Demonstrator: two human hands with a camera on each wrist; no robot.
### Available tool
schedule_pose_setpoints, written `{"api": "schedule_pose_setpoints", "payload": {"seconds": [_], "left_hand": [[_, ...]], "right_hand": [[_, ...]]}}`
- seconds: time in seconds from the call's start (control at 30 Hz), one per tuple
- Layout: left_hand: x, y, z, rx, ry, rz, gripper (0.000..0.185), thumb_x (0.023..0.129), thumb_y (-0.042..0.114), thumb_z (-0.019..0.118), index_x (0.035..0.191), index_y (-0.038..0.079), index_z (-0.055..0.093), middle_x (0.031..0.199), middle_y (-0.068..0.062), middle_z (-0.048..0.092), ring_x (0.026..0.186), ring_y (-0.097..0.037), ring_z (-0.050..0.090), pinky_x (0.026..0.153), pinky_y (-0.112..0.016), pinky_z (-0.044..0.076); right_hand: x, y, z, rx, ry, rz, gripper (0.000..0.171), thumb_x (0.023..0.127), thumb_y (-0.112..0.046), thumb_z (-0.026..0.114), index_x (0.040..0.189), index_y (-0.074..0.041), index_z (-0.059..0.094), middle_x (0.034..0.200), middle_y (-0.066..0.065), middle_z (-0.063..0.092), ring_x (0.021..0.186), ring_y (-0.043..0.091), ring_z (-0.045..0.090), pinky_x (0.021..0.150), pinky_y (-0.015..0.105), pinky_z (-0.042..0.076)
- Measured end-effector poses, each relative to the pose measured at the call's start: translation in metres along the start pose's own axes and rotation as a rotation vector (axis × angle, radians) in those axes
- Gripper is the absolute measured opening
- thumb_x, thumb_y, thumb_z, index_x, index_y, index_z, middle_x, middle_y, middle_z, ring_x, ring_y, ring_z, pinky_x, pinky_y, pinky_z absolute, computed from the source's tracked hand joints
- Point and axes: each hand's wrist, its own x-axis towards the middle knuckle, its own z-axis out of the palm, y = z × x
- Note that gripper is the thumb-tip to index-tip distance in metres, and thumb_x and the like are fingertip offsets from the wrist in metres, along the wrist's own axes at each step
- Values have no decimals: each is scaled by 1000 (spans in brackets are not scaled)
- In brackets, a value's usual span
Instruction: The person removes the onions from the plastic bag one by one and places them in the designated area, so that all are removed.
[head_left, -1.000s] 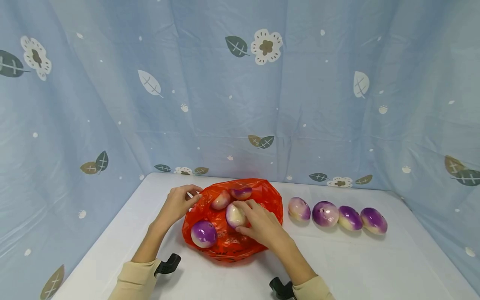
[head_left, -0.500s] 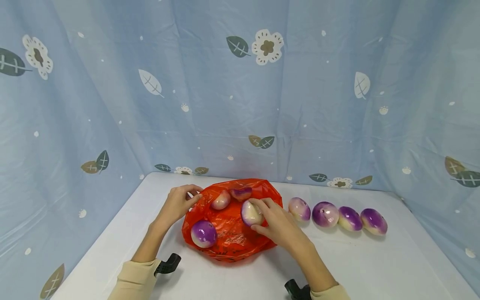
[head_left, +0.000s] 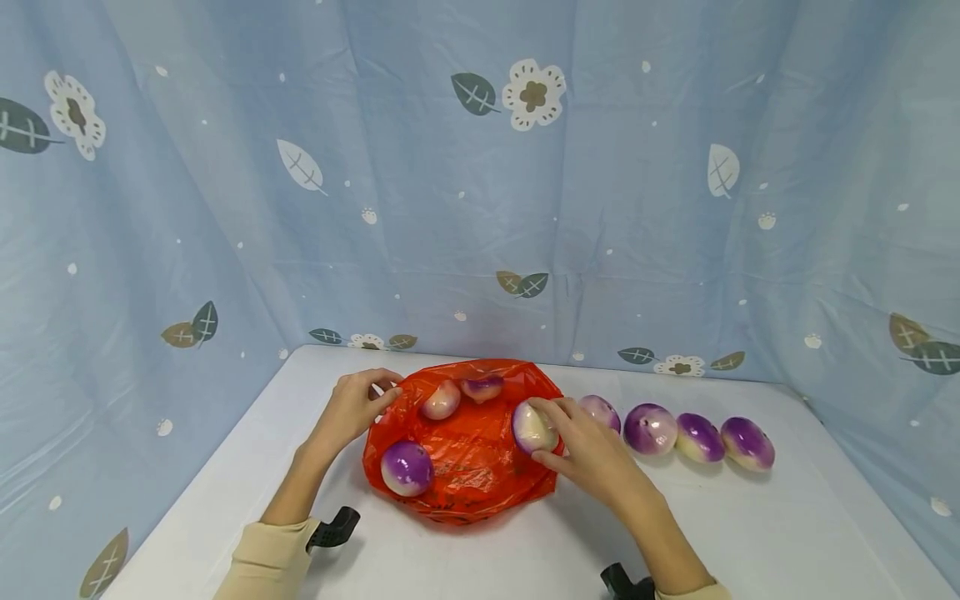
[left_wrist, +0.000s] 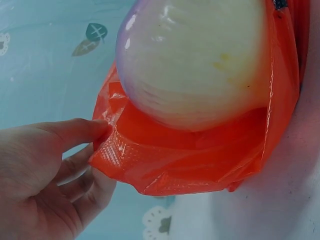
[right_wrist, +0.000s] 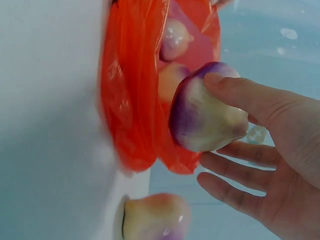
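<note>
A pale blue fabric backdrop printed with leaves and flowers encloses a white worktop on three sides. On the worktop lies a crumpled orange-red plastic bag, opened flat, directly beneath and between both hands. The left hand rests at the bag's left rim with thumb and fingers curled onto the plastic edge; the left wrist view shows the thumb pressed against a fold of the film, so this grip is pinching the bag rim. The right hand is at the bag's right rim, its grip clamped on a white-and-purple onion-shaped bulb, held between thumb and fingers and lifted clear of the plastic; the right wrist view shows the thumb lying across the bulb's top and the fingers spread below it. Left of that grip, three further bulbs lie on the bag: a purple-and-white one near the front left, a pale one and a darker purple one toward the rear. Right of the grip, four purple-and-white bulbs stand in a row on the bare worktop, the nearest just behind the right hand's fingers, the farthest at the row's right end. A black wrist mount shows at the left cuff.
</note>
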Motion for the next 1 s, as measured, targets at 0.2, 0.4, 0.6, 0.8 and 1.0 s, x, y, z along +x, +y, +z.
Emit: {"api": "schedule_pose_setpoints", "payload": {"seconds": [0.2,0.4,0.6,0.8,1.0], "left_hand": [[0,0,0,-1,-3,-4,18,92,16,68,108,10,72,87,-7,70,60,-11,59,54,-19,52],[0,-1,0,-5,-7,-8,18,92,16,68,108,9,72,87,-8,71,60,-11,59,54,-19,52],[0,-2,0,2,-4,-12,18,92,16,69,108,10,72,87,-7,71,60,-10,59,54,-18,52],[1,0,1,4,-10,-18,18,92,16,68,109,10,72,88,-7,70,60,-10,59,55,-18,52],[1,0,1,2,-16,-22,18,92,16,68,109,10,71,88,-7,70,60,-11,58,54,-18,52]], "right_hand": [[-9,12,-4,-16,4,8,68,79,-36,82,139,-28,51,123,3,61,113,24,62,81,50,58],[-16,21,-7,-26,11,3,70,78,-34,83,139,-27,51,122,3,60,108,22,64,75,46,59],[-24,28,-9,-52,23,-15,69,76,-32,84,137,-26,52,127,6,59,107,24,65,73,48,59],[-33,37,-9,-89,34,-35,69,75,-33,85,136,-24,54,128,6,60,109,25,66,81,47,59],[-41,46,-7,-129,63,-72,72,73,-35,86,136,-19,54,127,9,61,106,27,67,86,48,57]]}}
